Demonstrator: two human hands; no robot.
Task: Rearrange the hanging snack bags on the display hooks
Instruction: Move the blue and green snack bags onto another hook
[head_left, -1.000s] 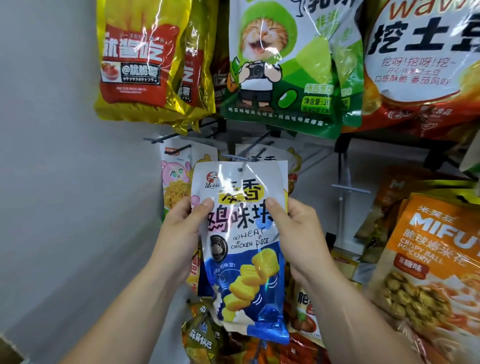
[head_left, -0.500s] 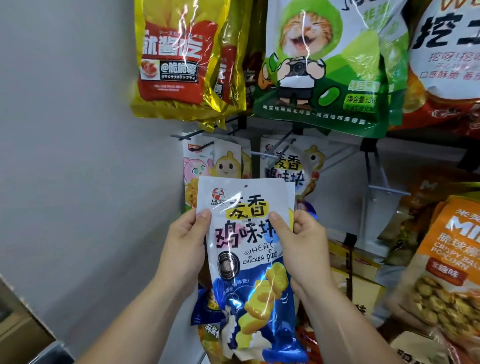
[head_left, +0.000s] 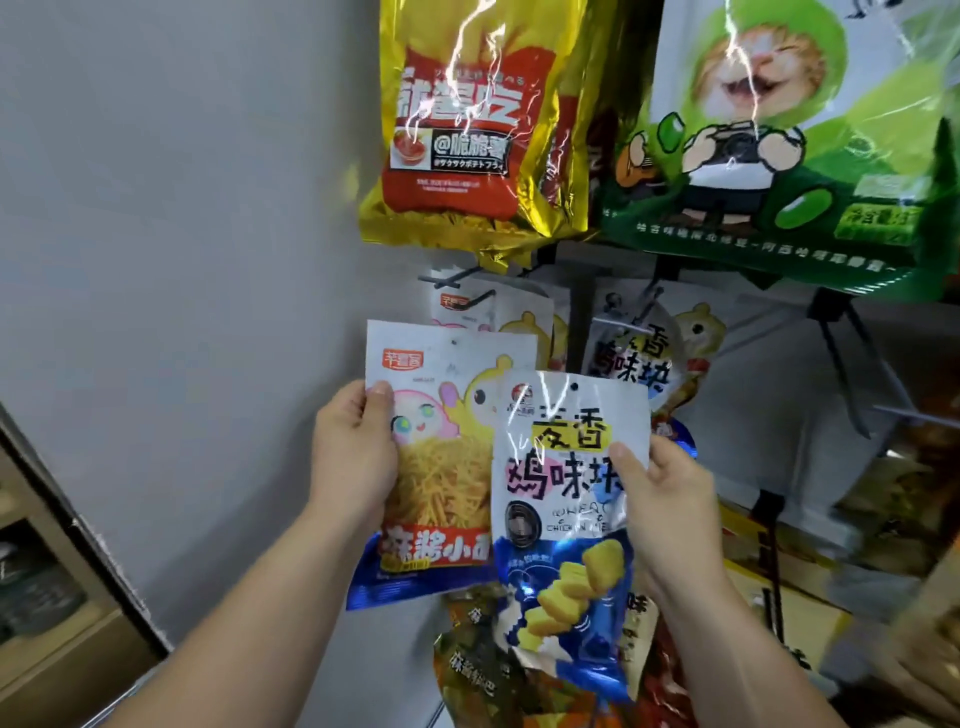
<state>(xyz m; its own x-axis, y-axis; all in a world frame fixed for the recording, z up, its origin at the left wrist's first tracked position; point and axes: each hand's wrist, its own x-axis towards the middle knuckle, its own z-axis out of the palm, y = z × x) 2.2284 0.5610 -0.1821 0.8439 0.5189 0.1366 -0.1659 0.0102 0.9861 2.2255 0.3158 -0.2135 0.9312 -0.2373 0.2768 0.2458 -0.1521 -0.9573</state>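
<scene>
Shop. You face a retail rack: branded snack bags (head_left: 467, 130) hang in tiers from wire display hooks (head_left: 451, 279), several per hook.

Black wire display hooks (head_left: 452, 278) project from the rack in two rows. The upper row carries a yellow chip bag (head_left: 467, 130) and a green cat-print bag (head_left: 779, 135). The lower hooks carry a white noodle-snack bag (head_left: 514, 312) and a chicken-piece bag (head_left: 634, 358).

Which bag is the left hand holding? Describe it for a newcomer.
Below the big yellow bag hanging top centre, the left hand grips a white bag. Unlike the chicken-piece bag overlapping its right edge, it shows a pink cartoon face above thin golden sticks.
</scene>
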